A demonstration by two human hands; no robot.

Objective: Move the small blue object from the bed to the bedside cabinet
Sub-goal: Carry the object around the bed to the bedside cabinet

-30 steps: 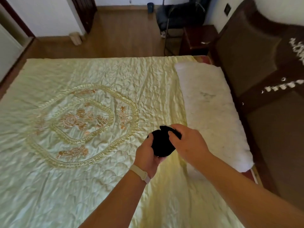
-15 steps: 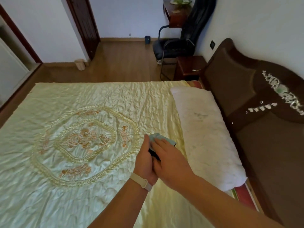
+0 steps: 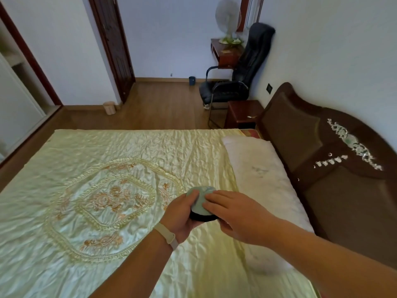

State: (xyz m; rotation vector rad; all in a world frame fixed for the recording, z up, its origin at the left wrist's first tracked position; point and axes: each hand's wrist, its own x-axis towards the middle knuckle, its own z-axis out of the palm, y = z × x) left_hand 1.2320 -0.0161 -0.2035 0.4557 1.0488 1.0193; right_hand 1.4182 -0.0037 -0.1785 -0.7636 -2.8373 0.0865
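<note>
A small round object [image 3: 200, 202] with a pale blue top and a black underside is held above the bed [image 3: 90, 190], over the yellow-green quilt near the pillow. My left hand [image 3: 179, 216] grips its left side, a light wristband on that wrist. My right hand [image 3: 232, 214] lies on its right side with fingers on the blue top. The dark red bedside cabinet [image 3: 243, 112] stands beyond the far side of the bed, beside the headboard, well away from both hands.
A white pillow [image 3: 260, 177] lies along the brown headboard [image 3: 326, 160] on the right. A black chair [image 3: 234, 82] and a small desk with a fan [image 3: 227, 20] stand behind the cabinet. Wooden floor, a door and a small bin lie past the bed.
The object has been turned over, from black side up to blue top up, and both hands still hold it. My view has tilted up, showing more of the room.
</note>
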